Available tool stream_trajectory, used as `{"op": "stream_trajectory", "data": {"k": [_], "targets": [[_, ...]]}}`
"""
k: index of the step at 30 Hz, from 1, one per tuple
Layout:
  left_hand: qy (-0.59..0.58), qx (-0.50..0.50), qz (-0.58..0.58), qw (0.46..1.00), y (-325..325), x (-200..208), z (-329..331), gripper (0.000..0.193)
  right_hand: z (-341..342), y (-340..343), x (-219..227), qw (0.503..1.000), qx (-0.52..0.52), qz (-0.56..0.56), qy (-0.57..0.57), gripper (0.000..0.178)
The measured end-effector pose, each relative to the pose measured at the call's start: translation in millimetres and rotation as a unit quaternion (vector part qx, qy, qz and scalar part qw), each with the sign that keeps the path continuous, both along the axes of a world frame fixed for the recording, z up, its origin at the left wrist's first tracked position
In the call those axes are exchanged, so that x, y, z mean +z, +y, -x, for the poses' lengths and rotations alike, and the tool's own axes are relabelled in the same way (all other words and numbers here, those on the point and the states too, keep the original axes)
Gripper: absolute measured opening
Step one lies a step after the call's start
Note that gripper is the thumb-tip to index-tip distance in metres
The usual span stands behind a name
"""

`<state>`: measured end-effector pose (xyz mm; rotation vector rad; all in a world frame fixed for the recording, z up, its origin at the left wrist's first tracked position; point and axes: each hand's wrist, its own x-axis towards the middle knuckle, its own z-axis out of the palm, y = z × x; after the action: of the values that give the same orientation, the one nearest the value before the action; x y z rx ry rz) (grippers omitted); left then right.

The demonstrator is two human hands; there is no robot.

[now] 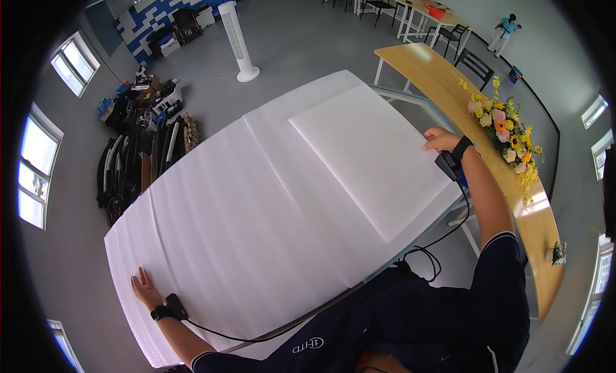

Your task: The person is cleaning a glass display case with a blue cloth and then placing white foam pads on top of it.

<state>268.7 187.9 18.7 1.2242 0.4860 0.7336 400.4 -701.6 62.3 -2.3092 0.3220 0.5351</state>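
Observation:
A large white foam sheet (pixel 212 206) spreads in front of me, with several creases running across it. Toward its right end lies a smaller white rectangular piece (pixel 362 161), like a folded flap or a second layer; I cannot tell which. My left hand (pixel 146 289) rests on the sheet near its left end, fingers stretched out and holding nothing. Over at the right edge, my right hand (pixel 440 140) has its fingers curled onto the border of the white sheet, thumb toward me. Both wrists carry black straps with small boxes and a cable.
A long wooden table (pixel 443 78) with a flower arrangement (pixel 504 129) runs along the right. Beyond the sheet stands a white tower fan (pixel 237 42). Dark bundled goods (pixel 144 148) sit on the floor at left. Another person (pixel 503 34) is far off at upper right.

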Motion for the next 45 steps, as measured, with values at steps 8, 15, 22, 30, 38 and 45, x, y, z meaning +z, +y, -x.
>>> {"op": "stream_trajectory", "data": {"k": [8, 15, 22, 30, 38, 45], "targets": [[-0.008, 0.033, 0.037, 0.999, -8, 0, -4, 0.05, 8, 24, 27, 0.99, -0.049, -0.122, -0.048, 0.053], [-0.024, 0.025, 0.024, 0.999, -2, -7, -4, 0.051, 28, 60, 64, 0.992, -0.017, -0.076, -0.103, 0.043], [-0.048, 0.002, 0.049, 0.998, -16, 4, -5, 0.047, 96, 111, 175, 0.915, 0.072, -0.055, -0.392, 0.036], [-0.059, -0.017, 0.04, 0.997, -11, -13, -7, 0.045, 156, 153, 255, 0.833, 0.08, 0.047, -0.545, 0.06], [-0.13, 0.006, 0.136, 0.982, -3, -21, -15, 0.049, 114, 176, 283, 0.837, 0.059, -0.093, -0.536, 0.059], [-0.059, 0.039, 0.118, 0.99, 1, -19, -4, 0.051, 57, 267, 164, 0.881, 0.073, -0.417, -0.21, 0.045]]}}
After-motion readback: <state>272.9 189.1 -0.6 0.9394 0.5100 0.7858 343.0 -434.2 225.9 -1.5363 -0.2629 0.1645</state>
